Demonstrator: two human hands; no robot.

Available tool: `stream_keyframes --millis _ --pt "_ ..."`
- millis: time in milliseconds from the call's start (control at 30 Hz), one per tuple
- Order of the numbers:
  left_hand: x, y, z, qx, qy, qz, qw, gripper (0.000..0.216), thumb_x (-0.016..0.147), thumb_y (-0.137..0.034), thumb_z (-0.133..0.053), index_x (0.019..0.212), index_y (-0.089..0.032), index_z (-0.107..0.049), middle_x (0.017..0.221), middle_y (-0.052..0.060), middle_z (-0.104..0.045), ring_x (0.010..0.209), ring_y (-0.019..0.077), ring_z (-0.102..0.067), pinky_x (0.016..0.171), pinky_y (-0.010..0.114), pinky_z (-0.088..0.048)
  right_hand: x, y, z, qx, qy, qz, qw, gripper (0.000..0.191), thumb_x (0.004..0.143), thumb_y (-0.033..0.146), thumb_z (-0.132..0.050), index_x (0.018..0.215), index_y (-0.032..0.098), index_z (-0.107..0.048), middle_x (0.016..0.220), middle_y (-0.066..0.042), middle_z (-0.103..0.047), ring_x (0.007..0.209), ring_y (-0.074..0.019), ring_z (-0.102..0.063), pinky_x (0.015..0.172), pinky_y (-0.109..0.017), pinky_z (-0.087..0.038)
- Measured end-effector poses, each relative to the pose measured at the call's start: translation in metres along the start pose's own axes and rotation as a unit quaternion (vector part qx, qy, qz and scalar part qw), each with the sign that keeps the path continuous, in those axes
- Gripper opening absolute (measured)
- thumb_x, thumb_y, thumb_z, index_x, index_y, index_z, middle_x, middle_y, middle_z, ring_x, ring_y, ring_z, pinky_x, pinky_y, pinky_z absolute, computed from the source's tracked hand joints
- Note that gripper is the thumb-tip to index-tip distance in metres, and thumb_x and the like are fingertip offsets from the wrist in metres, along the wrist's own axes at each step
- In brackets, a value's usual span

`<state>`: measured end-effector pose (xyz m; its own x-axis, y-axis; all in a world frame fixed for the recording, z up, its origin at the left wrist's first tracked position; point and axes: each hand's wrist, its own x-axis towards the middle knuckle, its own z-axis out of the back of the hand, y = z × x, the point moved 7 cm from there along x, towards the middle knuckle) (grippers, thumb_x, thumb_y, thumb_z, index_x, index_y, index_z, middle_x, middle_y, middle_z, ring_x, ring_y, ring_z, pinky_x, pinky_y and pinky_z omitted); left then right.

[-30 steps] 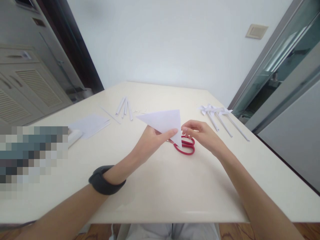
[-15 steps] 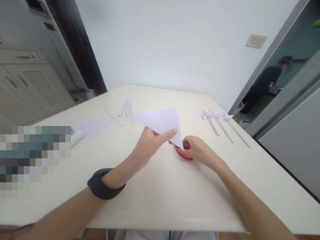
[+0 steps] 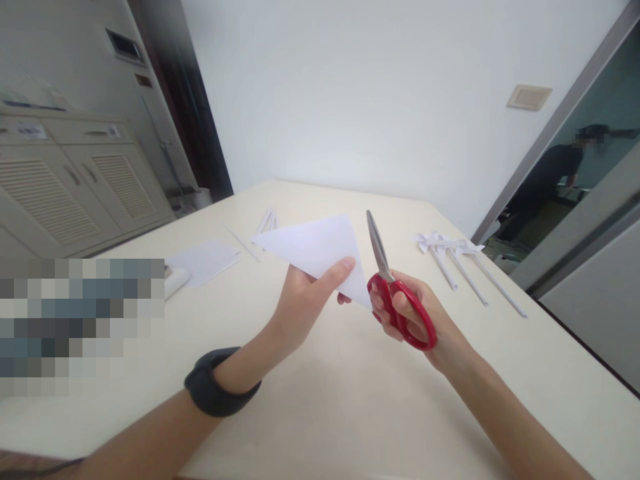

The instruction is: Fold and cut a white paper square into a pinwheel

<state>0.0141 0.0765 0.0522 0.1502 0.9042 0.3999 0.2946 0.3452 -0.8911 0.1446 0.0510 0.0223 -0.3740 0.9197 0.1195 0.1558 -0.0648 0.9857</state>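
A folded triangle of white paper (image 3: 320,243) is pinched in my left hand (image 3: 310,300), thumb on top and fingers beneath. My right hand (image 3: 420,313) grips red-handled scissors (image 3: 385,277), thumb and fingers in the loops. Their grey blades look closed and point up and away, just right of the paper. The paper's near corner lies close to the red handle; whether they touch I cannot tell. Both hands are above the pale table (image 3: 320,400).
At the right lie several paper pinwheels (image 3: 450,250) on rolled sticks. Rolled paper tubes (image 3: 267,220), a thin strip (image 3: 243,242) and loose sheets (image 3: 205,263) lie to the left. A person (image 3: 550,173) is beyond the doorway on the right.
My right hand has lifted the scissors off the table and turned them blades up. My left hand still holds the paper in nearly the same place. The view has shifted slightly.
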Motion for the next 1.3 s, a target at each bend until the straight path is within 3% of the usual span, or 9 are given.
stream_keyframes --millis 233,367,500,600,700,800,933,1300 --pt "-0.002 0.001 0.000 0.011 0.003 0.007 1.000 0.019 0.081 -0.028 -0.057 0.065 -0.018 -0.053 0.053 -0.003 -0.049 0.046 0.0092 -0.045 0.038 0.020 -0.036 -0.004 -0.004 -0.007 -0.022 0.039 -0.013 0.999 0.039 0.079 0.057 -0.054 0.072 0.020 -0.044 0.058 0.006 -0.035 0.043 -0.0072 -0.031 0.040 -0.021 -0.021" --pt "-0.001 0.000 0.000 0.000 0.008 0.008 1.000 0.017 0.082 -0.026 -0.056 0.068 -0.018 -0.055 0.050 -0.004 -0.047 0.042 0.0080 -0.042 0.037 0.020 -0.034 -0.006 -0.002 -0.006 -0.012 0.055 0.018 0.998 0.036 0.087 0.055 -0.042 0.081 0.020 -0.048 0.065 0.003 -0.041 0.051 -0.0097 -0.037 0.046 -0.023 -0.029" --pt "-0.001 -0.003 -0.001 0.011 0.015 -0.001 1.000 0.029 0.085 -0.027 -0.053 0.057 -0.018 -0.049 0.045 -0.005 -0.043 0.040 0.0072 -0.040 0.039 0.021 -0.034 -0.008 -0.003 -0.008 -0.048 0.065 0.023 0.996 0.039 0.093 0.053 -0.028 0.089 0.021 -0.050 0.072 -0.001 -0.047 0.059 -0.0124 -0.045 0.056 -0.027 -0.039" --pt "-0.001 -0.004 -0.001 0.027 0.010 -0.005 1.000 0.034 0.085 -0.028 -0.052 0.053 -0.018 -0.045 0.044 -0.005 -0.042 0.040 0.0073 -0.039 0.041 0.022 -0.034 -0.012 0.001 -0.012 -0.100 0.062 0.028 0.993 0.033 0.092 0.050 -0.036 0.092 0.021 -0.051 0.074 -0.001 -0.049 0.064 -0.0128 -0.048 0.060 -0.027 -0.041" --pt "-0.001 -0.003 0.000 0.053 -0.007 -0.004 0.999 0.031 0.084 -0.029 -0.052 0.055 -0.019 -0.047 0.043 -0.006 -0.042 0.039 0.0075 -0.039 0.041 0.022 -0.034 -0.014 0.006 -0.021 -0.130 0.086 0.023 0.988 0.032 0.088 0.052 -0.043 0.093 0.021 -0.051 0.073 0.000 -0.048 0.062 -0.0127 -0.047 0.055 -0.025 -0.041" --pt "-0.002 -0.003 0.000 0.069 -0.006 -0.003 0.998 0.030 0.084 -0.030 -0.052 0.057 -0.019 -0.049 0.042 -0.006 -0.043 0.039 0.0077 -0.040 0.041 0.022 -0.034 -0.012 0.007 -0.024 -0.145 0.085 0.009 0.986 0.034 0.087 0.055 -0.041 0.087 0.022 -0.048 0.076 0.000 -0.049 0.061 -0.0117 -0.045 0.051 -0.024 -0.040" --pt "-0.002 -0.005 0.000 0.093 -0.007 -0.010 0.996 0.030 0.084 -0.030 -0.053 0.057 -0.018 -0.049 0.042 -0.005 -0.045 0.039 0.0080 -0.042 0.041 0.021 -0.036 -0.009 0.009 -0.025 -0.157 0.083 0.016 0.984 0.038 0.086 0.059 -0.039 0.081 0.021 -0.043 0.080 0.000 -0.048 0.062 -0.0107 -0.042 0.058 -0.026 -0.042" --pt "-0.004 -0.004 -0.001 0.109 -0.014 -0.009 0.994 0.031 0.085 -0.029 -0.053 0.056 -0.018 -0.049 0.043 -0.005 -0.045 0.040 0.0078 -0.044 0.043 0.021 -0.040 -0.012 0.010 -0.023 -0.155 0.042 -0.004 0.987 0.032 0.089 0.052 -0.042 0.080 0.021 -0.044 0.077 0.002 -0.046 0.061 -0.0108 -0.044 0.061 -0.027 -0.042"
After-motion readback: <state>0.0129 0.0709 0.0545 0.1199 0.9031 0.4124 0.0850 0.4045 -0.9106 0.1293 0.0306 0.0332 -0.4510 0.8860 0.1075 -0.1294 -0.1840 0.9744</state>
